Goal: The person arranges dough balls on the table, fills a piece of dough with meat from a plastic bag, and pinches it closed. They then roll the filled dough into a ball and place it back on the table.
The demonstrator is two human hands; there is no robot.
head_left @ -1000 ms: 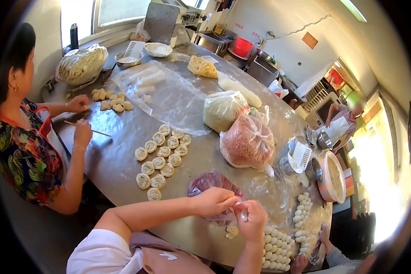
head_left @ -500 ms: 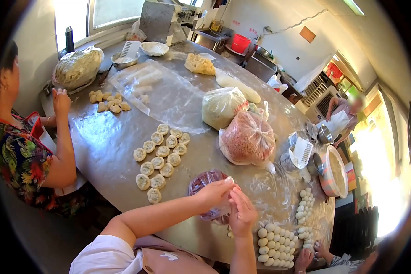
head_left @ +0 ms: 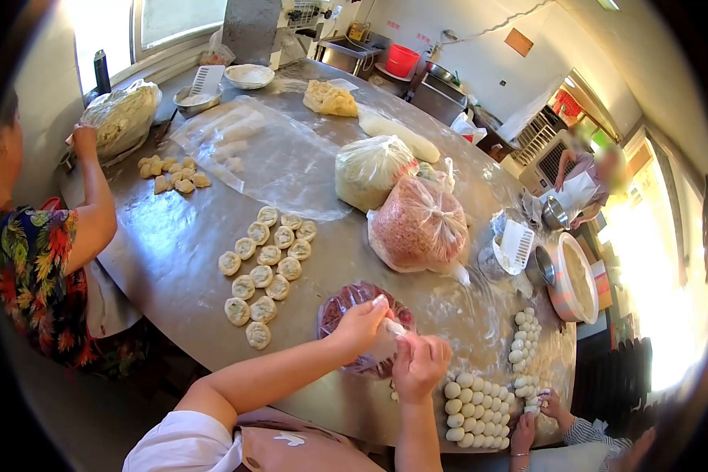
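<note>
Between my left hand [head_left: 362,324] and my right hand [head_left: 421,363] a small piece of white dough [head_left: 393,329] is pinched and stretched. Both hands are closed on it, above a plastic-lined container of dark red filling [head_left: 340,308]. To the left, several filled round pastries [head_left: 261,277] lie in rows on the metal table [head_left: 173,275]. Several small white dough balls [head_left: 476,413] sit packed together at my right. Beyond my hands stand a bag of pinkish filling [head_left: 418,224] and a bag of pale green filling [head_left: 374,173].
A co-worker [head_left: 39,252] at the left reaches to a covered dough mass [head_left: 122,118]. Another person's hands [head_left: 539,417] are by the dough balls at lower right. A third person [head_left: 586,185] stands by a tub [head_left: 573,279]. Plastic sheet [head_left: 267,157] and dough pieces [head_left: 173,173] lie farther back.
My hands have moved slightly apart, and the dough between them shows more. The left co-worker's hand has moved out to the covered dough mass. The view has shifted slightly.
</note>
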